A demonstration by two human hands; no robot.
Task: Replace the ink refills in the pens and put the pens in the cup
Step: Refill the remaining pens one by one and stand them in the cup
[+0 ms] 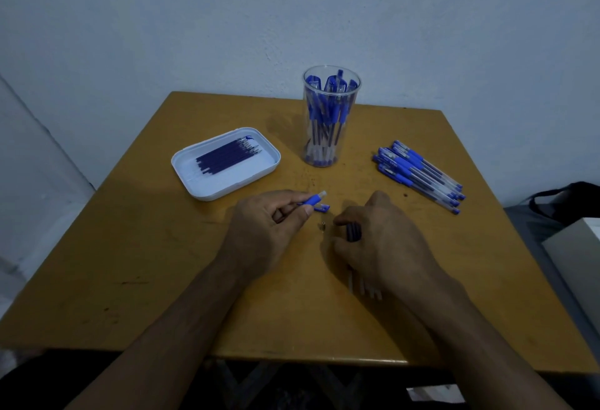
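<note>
My left hand (266, 224) pinches a blue pen barrel (313, 199) whose clear end points up and right. A blue pen cap (323, 207) lies just under it. My right hand (380, 241) grips a bundle of several dark refills (354, 232), and their pale ends (367, 288) stick out below the palm. A small metal pen tip (323, 224) lies on the table between my hands. The clear cup (329, 117) at the back centre holds several blue pens. A white tray (207, 189) at the left holds several dark refills (227, 154).
A pile of several blue capped pens (418, 176) lies at the right of the wooden table (162, 280). A dark bag (568, 202) and a pale box (578, 247) sit beyond the table's right edge. The wall stands close behind the cup.
</note>
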